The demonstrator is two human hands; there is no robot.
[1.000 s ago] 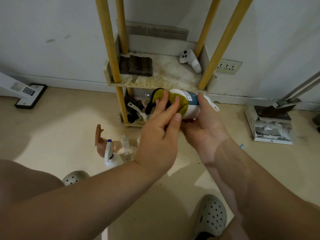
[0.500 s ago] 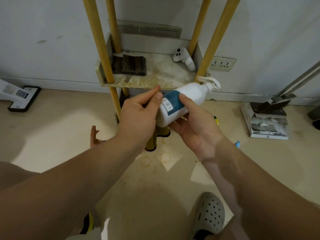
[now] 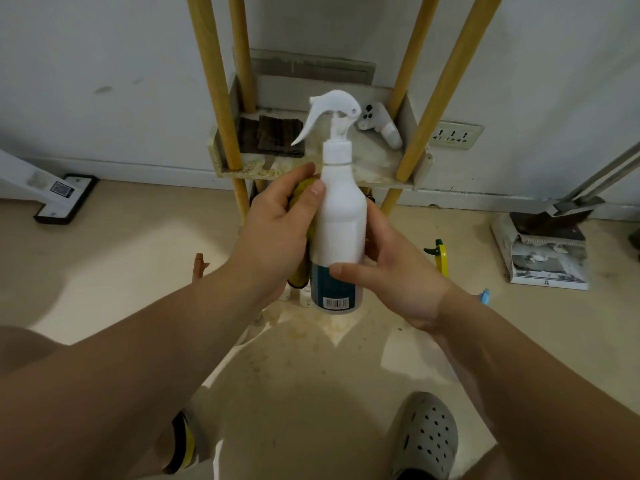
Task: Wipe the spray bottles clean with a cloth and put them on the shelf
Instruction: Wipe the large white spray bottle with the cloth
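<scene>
A white spray bottle (image 3: 341, 216) with a teal label and a white trigger head stands upright in the air before the shelf (image 3: 412, 183). My right hand (image 3: 394, 271) grips its lower body, thumb across the front. My left hand (image 3: 277, 230) holds a yellow-green cloth (image 3: 301, 195) against the bottle's left side, thumb on the bottle's shoulder. Most of the cloth is hidden behind my left hand.
The shelf has yellow wooden posts (image 3: 214, 81); on it lie a dark folded cloth (image 3: 273, 135) and a white controller (image 3: 381, 128). On the floor are a brown spray head (image 3: 200, 265), a yellow-green bottle (image 3: 440, 256), a dustpan (image 3: 547, 251) at right and a mop head (image 3: 64, 197) at left.
The bottle has swung from lying on its side to upright, nozzle now at the top. My left hand with the cloth shifted to the bottle's left side.
</scene>
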